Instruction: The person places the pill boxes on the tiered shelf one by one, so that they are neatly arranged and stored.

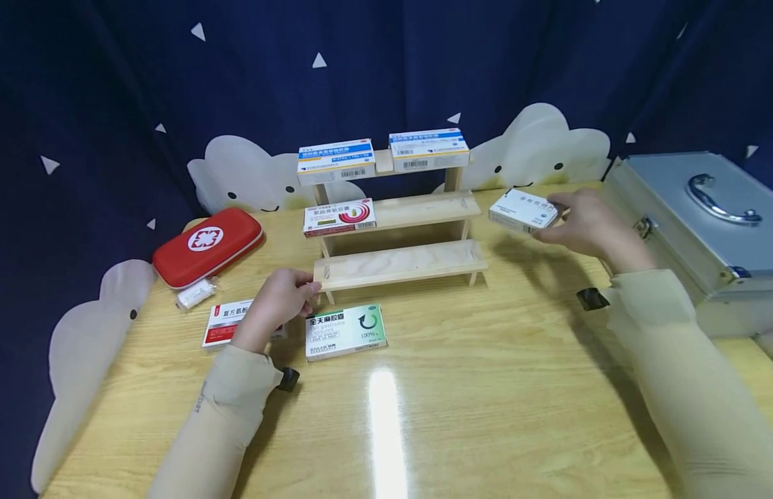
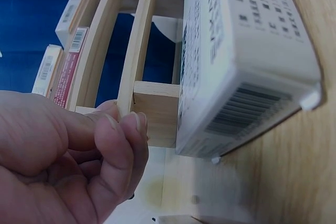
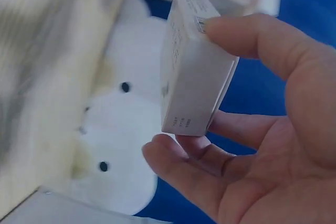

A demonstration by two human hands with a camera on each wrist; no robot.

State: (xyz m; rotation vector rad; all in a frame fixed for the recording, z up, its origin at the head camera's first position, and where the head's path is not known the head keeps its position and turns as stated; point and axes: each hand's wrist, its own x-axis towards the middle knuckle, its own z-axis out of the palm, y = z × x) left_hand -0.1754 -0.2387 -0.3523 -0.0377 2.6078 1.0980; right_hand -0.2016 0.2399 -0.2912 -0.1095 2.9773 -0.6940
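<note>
- From my remote seat, I have the right hand (image 1: pixel 588 229) pinching a small white medicine carton (image 1: pixel 520 210), thumb on one side and fingers on the other.
- That carton is off the tabletop (image 1: pixel 473 402), tilted, between the wooden tiered rack (image 1: pixel 426 209) and the silver metal case (image 1: pixel 673 235) with its chrome handle (image 1: pixel 723 202).
- In the right wrist view I can't quite make out the carton's small print; the picture is soft there.
- My left hand (image 1: pixel 281 301) pinches the near left corner of the rack's lowest shelf (image 1: pixel 401 263) between thumb and fingers.
- Just in front of that shelf I see a green-and-white Gastrodia capsule box (image 1: pixel 346 333) lying flat on the tabletop.
- Left of it lies a red-and-white medicine box (image 1: pixel 227 322), partly hidden from me by the left wrist (image 1: pixel 256 333).
- On the top shelf I count two blue-and-white medicine boxes, one at the left (image 1: pixel 336 161) and one at the right (image 1: pixel 430 148).
- A red-and-white capsule box (image 1: pixel 339 217) sits at the left end of the middle shelf.
- Over on the far left I have a red first-aid case (image 1: pixel 205 244) with a white emblem, a wrapped white roll (image 1: pixel 195 294) just beside it.
- Behind everything hangs a navy curtain (image 1: pixel 374 41) patterned with white triangles and clouds.
</note>
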